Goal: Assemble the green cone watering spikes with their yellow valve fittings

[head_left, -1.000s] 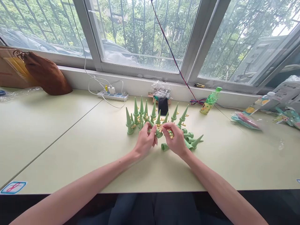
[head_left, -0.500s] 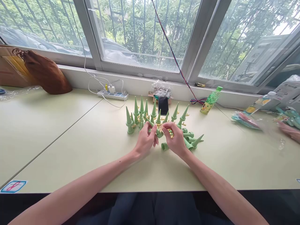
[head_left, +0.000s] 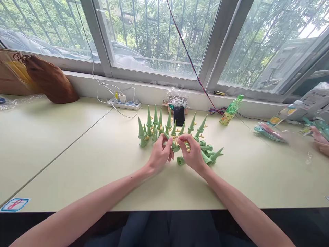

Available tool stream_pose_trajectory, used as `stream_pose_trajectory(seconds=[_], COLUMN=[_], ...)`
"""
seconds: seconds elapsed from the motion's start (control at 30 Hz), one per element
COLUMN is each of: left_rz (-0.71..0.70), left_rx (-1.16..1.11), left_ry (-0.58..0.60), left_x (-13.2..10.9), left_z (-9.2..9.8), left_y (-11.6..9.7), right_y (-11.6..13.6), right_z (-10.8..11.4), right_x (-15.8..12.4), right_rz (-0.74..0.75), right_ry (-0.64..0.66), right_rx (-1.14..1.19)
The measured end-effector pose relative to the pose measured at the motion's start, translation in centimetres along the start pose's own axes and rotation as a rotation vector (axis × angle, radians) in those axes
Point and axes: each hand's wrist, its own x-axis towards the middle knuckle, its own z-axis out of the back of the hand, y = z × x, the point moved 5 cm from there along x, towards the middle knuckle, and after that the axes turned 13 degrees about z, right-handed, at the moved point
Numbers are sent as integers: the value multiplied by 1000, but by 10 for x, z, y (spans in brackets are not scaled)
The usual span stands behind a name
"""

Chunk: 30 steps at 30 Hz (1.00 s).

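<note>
Green spike point(head_left: 174, 146) pinched between left hand point(head_left: 159, 156), right hand point(head_left: 192, 155).

Left hand point(head_left: 159, 155) and right hand point(head_left: 193, 153) pinch one tilted green plastic cone spike point(head_left: 172, 145) between them.
Behind them a cluster of upright green cone spikes point(head_left: 154, 122) stands on the pale green tabletop point(head_left: 77, 151); fallen green spikes point(head_left: 212, 153) lie just beside the right hand.

Upright cones point(head_left: 154, 125) stand behind the hands, fallen cones point(head_left: 209, 152) right, phone point(head_left: 179, 116) behind them.
</note>
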Motion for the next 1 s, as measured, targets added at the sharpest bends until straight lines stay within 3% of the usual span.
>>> stream_pose_trajectory(seconds=[0.3,0.5,1.0], left_rz=[-18,-35,-94], left_rx=[-36,-28,77], left_ry=[-27,-53,-148], left_x=[-2,-2,-6], left_z=[1,3,11], left_y=[-6,-7,-5], right_y=[-1,4,-5], right_z=[1,2,-1], right_x=[-1,3,-1], right_rz=[13,76,4], right_ry=[-64,-39,-34], right_rx=[28,14,54])
